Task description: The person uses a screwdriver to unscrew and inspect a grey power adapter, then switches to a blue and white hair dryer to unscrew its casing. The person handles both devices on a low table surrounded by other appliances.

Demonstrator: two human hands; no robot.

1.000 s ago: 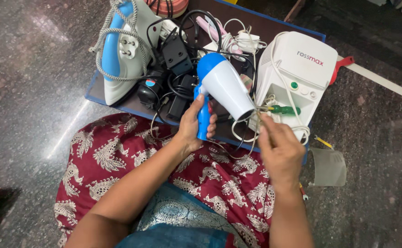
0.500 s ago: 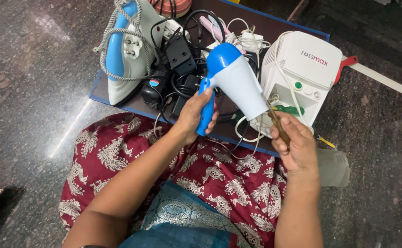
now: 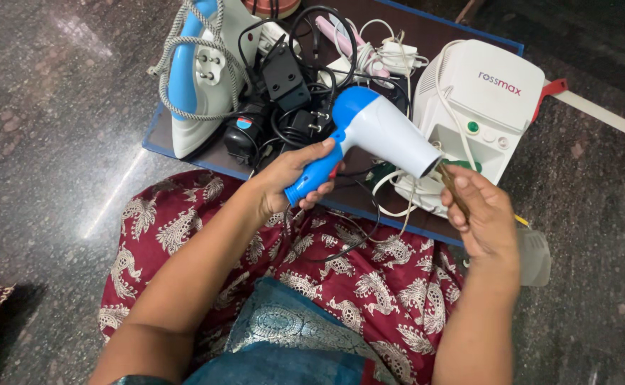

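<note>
Fingers of right hand (image 3: 485, 217) half-hide a thin tool (image 3: 454, 191); left hand (image 3: 295, 178) grips hairdryer (image 3: 373, 139).

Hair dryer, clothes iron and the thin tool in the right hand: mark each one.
Hair dryer (image 3: 387, 132), head view: on the white barrel.
Clothes iron (image 3: 202, 78), head view: on the white body beside the blue handle.
Thin tool (image 3: 452, 187), head view: on the brown shaft above the right hand's fingers.

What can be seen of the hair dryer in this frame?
The hair dryer is a small plastic one with a white barrel, a blue rear cap and a blue handle. The left hand grips the handle, holding it above the tray of appliances, nozzle pointing right and slightly down. The right hand holds a thin brownish tool at the nozzle mouth. Its dark cord hangs toward the lap.
</note>
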